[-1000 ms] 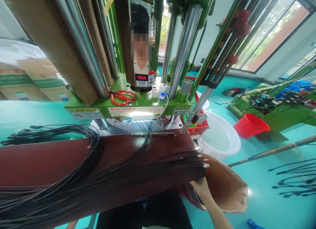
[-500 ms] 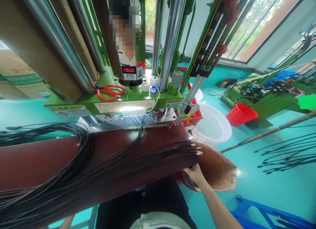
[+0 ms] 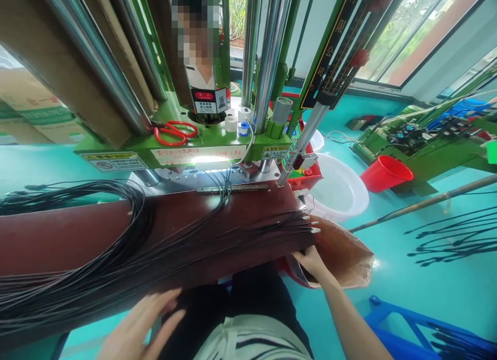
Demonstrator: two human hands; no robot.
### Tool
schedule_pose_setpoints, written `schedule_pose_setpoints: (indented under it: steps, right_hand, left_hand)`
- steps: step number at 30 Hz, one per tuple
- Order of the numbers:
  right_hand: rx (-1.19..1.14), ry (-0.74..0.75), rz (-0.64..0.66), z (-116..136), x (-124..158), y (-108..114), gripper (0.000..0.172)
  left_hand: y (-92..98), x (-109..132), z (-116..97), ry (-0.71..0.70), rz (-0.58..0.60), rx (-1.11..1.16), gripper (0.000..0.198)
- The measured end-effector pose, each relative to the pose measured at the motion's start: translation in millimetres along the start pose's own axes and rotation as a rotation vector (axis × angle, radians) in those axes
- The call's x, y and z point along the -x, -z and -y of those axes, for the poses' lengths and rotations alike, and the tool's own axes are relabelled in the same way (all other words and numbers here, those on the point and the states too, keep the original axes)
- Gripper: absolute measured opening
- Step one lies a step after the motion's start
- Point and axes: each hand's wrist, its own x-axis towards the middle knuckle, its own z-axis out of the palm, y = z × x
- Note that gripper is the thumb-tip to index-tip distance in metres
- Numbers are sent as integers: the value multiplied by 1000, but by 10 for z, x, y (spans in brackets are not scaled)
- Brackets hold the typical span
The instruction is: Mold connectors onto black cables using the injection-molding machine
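Observation:
A thick bundle of black cables (image 3: 116,267) lies across a dark red table top (image 3: 70,235), its metal-tipped ends (image 3: 310,226) fanned out at the right edge. My left hand (image 3: 142,326) hovers below the table's front edge with fingers spread, holding nothing. My right hand (image 3: 310,261) reaches under the table's right corner, beside a brown paper bag (image 3: 344,256); its fingers are hidden. A few cables run into the mould (image 3: 231,186) of the green press (image 3: 186,147).
Red scissors (image 3: 173,132) and small tape rolls (image 3: 238,124) sit on the press deck. A person stands behind the machine. A white basin (image 3: 341,191), a red bucket (image 3: 384,173), loose cables (image 3: 446,241) and a blue frame (image 3: 411,324) are on the teal floor at right.
My left hand has come into view at the bottom, fingers spread below the table edge. My right hand stays by the paper bag; the view shifted slightly.

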Motion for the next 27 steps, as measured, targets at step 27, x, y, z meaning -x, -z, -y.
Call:
schedule_pose_setpoints:
  steps: [27]
  right_hand:
    - [-801, 96, 654, 1009, 200, -134, 58]
  left_hand:
    - [-146, -1392, -1094, -583, 24, -528, 13]
